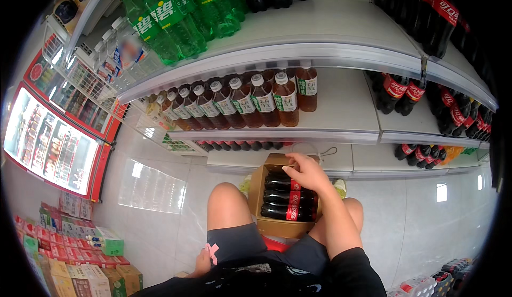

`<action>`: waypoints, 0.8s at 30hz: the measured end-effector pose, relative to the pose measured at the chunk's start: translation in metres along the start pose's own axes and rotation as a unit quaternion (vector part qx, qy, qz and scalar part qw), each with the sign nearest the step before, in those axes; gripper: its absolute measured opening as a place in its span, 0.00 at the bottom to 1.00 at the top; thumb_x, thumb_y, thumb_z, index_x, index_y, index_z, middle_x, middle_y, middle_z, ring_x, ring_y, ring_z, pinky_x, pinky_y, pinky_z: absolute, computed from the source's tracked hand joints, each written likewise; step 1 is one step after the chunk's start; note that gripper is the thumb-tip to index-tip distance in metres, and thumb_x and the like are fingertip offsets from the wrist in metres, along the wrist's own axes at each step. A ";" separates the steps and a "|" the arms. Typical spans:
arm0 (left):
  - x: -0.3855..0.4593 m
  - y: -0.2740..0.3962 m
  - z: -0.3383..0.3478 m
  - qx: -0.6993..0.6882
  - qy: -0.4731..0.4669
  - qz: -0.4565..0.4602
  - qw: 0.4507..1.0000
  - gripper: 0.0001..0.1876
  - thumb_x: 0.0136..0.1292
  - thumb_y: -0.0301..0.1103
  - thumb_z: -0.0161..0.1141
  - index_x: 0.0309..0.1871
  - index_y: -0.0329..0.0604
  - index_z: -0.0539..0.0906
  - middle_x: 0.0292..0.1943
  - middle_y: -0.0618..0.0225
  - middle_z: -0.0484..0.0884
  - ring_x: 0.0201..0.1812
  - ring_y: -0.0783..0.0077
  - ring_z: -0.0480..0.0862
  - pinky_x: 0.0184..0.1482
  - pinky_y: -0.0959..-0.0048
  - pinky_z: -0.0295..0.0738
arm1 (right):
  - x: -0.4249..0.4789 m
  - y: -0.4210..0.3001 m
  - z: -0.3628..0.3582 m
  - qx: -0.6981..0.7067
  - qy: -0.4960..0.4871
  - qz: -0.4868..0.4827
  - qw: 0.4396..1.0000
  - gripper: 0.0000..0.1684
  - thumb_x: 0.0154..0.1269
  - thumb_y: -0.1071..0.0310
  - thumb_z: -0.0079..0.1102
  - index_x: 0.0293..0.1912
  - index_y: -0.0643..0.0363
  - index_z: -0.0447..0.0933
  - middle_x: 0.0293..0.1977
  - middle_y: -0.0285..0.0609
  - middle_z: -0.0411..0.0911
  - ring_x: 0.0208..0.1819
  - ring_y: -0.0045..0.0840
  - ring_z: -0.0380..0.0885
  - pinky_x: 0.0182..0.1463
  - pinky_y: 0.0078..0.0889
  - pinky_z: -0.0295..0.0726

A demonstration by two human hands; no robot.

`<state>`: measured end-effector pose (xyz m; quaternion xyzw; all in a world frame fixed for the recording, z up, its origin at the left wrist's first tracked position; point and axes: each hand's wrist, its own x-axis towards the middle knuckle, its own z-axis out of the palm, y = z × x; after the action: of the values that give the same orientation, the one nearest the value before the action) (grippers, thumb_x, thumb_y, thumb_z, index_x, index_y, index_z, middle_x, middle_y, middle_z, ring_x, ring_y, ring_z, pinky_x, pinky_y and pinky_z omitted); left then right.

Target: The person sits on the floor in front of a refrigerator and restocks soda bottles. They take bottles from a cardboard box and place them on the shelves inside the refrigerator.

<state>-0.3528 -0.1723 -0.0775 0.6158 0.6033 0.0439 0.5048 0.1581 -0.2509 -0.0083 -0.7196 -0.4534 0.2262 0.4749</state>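
Observation:
An open cardboard box [262, 225] stands between my knees with several dark cola bottles [278, 201] lying in it, their labels red. My right hand [307, 171] is over the box's far right part, thumb and fingers apart; no object shows in it. Whether its fingertips touch the far flap [276, 159] is hard to tell. Low on the left, by the leg of my dark shorts, my left hand [203, 260] is closed at a small pink object [213, 253] with a cross-like shape. Its exact kind is unclear.
Ahead, shelves hold tea bottles [262, 101], green soda bottles [168, 21] and cola bottles [396, 91]. A cable [330, 151] lies on the bottom shelf [340, 159]. Lit drink coolers [52, 141] and stacked cartons [76, 253] stand left; wrapped bottle packs [424, 285] sit lower right.

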 end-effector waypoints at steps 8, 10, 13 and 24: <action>-0.011 -0.045 0.010 0.086 0.114 0.157 0.977 0.25 0.80 0.51 0.39 0.52 0.35 0.74 0.40 0.52 0.82 0.43 0.57 0.82 0.45 0.56 0.74 | 0.001 0.003 0.001 0.000 -0.001 -0.003 1.000 0.30 0.65 0.54 0.66 0.61 0.62 0.77 0.45 0.51 0.82 0.44 0.41 0.83 0.51 0.41 0.81; -0.010 -0.037 0.012 0.080 0.103 0.182 0.975 0.25 0.81 0.51 0.38 0.55 0.35 0.74 0.40 0.53 0.81 0.41 0.58 0.81 0.45 0.57 0.74 | 0.002 0.001 0.001 0.004 -0.005 0.000 1.000 0.30 0.65 0.54 0.66 0.61 0.62 0.77 0.46 0.51 0.83 0.44 0.42 0.83 0.52 0.41 0.81; -0.009 -0.024 0.015 0.042 0.076 0.151 0.985 0.26 0.82 0.51 0.36 0.58 0.36 0.74 0.37 0.54 0.81 0.39 0.62 0.81 0.43 0.61 0.74 | 0.003 0.001 0.003 -0.005 -0.003 -0.012 1.000 0.28 0.66 0.58 0.66 0.60 0.64 0.76 0.45 0.48 0.82 0.39 0.32 0.82 0.47 0.34 0.82; 0.023 -0.052 0.012 -0.022 0.038 0.107 0.993 0.25 0.83 0.52 0.35 0.45 0.38 0.73 0.21 0.66 0.75 0.20 0.74 0.75 0.26 0.72 0.71 | 0.003 -0.004 0.004 -0.030 -0.015 -0.004 0.999 0.28 0.67 0.56 0.65 0.60 0.64 0.76 0.45 0.48 0.83 0.41 0.33 0.82 0.49 0.35 0.81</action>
<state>-0.3752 -0.1729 -0.1313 0.6634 0.5514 0.1349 0.4876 0.1552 -0.2459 -0.0065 -0.7281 -0.4701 0.2216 0.4470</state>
